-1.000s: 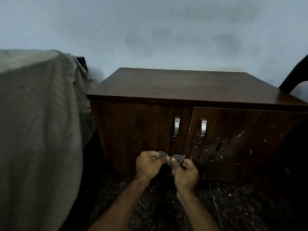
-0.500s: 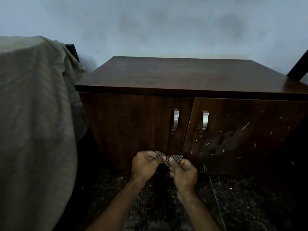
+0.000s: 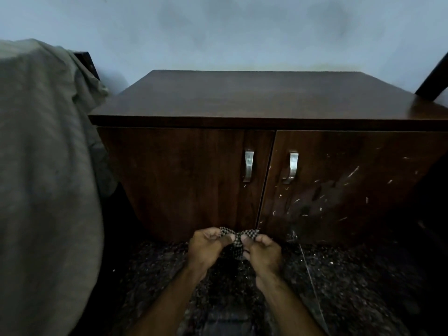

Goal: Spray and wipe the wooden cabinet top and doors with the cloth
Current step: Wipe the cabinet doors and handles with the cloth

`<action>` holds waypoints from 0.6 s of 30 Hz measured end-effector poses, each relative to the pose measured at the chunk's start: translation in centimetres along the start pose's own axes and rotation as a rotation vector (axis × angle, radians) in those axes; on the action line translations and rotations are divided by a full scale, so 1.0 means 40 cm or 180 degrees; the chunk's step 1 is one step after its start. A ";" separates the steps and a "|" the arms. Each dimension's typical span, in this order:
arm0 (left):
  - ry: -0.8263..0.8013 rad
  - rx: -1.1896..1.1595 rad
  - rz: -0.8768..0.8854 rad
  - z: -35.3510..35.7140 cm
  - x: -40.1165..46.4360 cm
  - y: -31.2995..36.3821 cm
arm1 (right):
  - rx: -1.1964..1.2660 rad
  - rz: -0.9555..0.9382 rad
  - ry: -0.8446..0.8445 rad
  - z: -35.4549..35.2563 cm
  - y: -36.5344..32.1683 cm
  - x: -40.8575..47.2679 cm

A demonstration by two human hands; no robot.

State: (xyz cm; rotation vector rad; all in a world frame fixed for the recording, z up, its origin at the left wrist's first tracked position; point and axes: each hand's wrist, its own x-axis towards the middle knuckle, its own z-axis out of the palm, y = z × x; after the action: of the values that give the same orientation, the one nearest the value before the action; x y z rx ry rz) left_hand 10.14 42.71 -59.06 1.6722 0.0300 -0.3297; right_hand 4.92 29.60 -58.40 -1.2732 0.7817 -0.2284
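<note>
While both hands meet low in front of the cabinet, the left hand and right hand each pinch a small checked cloth between curled fingers and thumb, seemingly bunching or folding it ready for wiping. It hangs just before the foot of the two doors, near the gap between them. The right door carries pale flecks and smears; the cabinet top looks bare. No spray bottle is visible. A grey sheet hides whatever stands at left, and dim light obscures the speckled floor.
</note>
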 end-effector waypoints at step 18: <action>0.0054 -0.0487 0.0793 -0.070 -0.082 0.316 | -0.0753 -0.1954 0.0157 0.051 -0.241 -0.129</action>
State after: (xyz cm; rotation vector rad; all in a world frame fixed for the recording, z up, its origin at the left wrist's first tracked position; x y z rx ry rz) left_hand 10.24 44.34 -45.81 1.5072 -0.1367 -0.1216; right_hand 4.99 31.06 -47.39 -1.7181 0.4466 -0.6778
